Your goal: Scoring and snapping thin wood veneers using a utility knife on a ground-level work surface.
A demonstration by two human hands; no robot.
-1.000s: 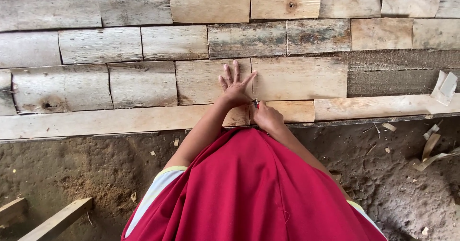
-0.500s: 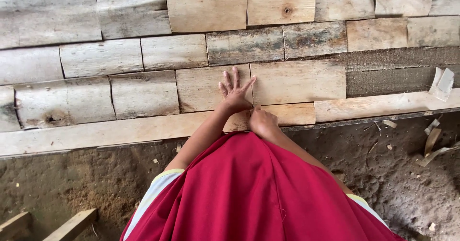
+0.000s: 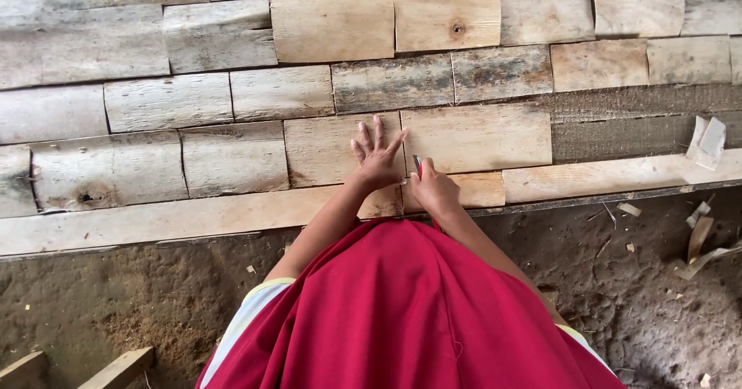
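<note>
At the bottom of the view, a red garment [image 3: 402, 312] fills the foreground, a pale striped sleeve edge [image 3: 247, 312] showing at its left side, and both forearms reach away from it over packed dirt floor [image 3: 116, 304] scattered with wood chips. Off to the lower left, two short timber offcuts [image 3: 116, 367] lie on the dirt. Moving up, a long pale plank [image 3: 154, 220] runs along the front edge of the boarded surface. Right above it, the right hand [image 3: 434, 190] is clenched around a small pencil-like marker [image 3: 418, 165], its tip touching the wood at the seam between two boards. Just beside it, the left hand [image 3: 377, 157] is released, fingers spread, palm pressed flat on a pale wooden board [image 3: 325, 151]. On the other side of the seam sits a lighter board [image 3: 479, 138], touching its neighbour. Further out, rows of weathered grey and tan boards [image 3: 278, 91] lie edge to edge, one with a dark knot [image 3: 458, 27]. Far right, a torn scrap of pale material [image 3: 707, 142] rests on the planks, with curled shavings [image 3: 699, 238] below it.
</note>
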